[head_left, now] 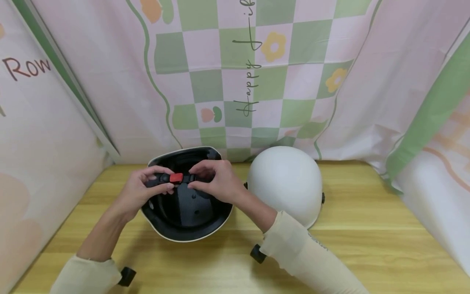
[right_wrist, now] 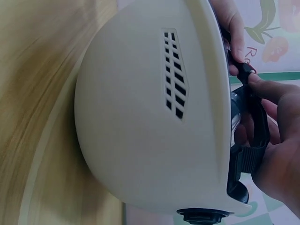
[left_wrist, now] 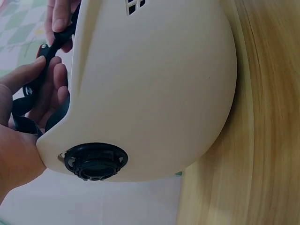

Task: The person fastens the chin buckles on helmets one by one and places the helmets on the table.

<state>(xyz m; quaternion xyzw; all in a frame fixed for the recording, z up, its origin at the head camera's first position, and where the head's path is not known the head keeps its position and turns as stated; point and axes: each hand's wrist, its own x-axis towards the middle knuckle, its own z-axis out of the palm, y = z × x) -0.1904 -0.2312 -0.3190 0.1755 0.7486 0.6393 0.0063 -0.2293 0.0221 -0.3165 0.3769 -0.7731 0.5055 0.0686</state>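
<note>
Over an upturned, smooth-shelled helmet (right_wrist: 131, 112), left hand (head_left: 136, 190) and right hand (head_left: 220, 183) pinch opposite ends of a red-and-black plastic buckle (head_left: 176, 178); a domed white helmet (head_left: 284, 183) sits just right of the upturned one on a wood-grained table (head_left: 371, 249).

We're in a curtained-off setup, building type unclear. Printed curtains (head_left: 205, 49) line a wood-grain table's far, left and right edges (head_left: 367, 220).

Both wrist views' top edges crop the upturned helmet (left_wrist: 154, 84).
</note>
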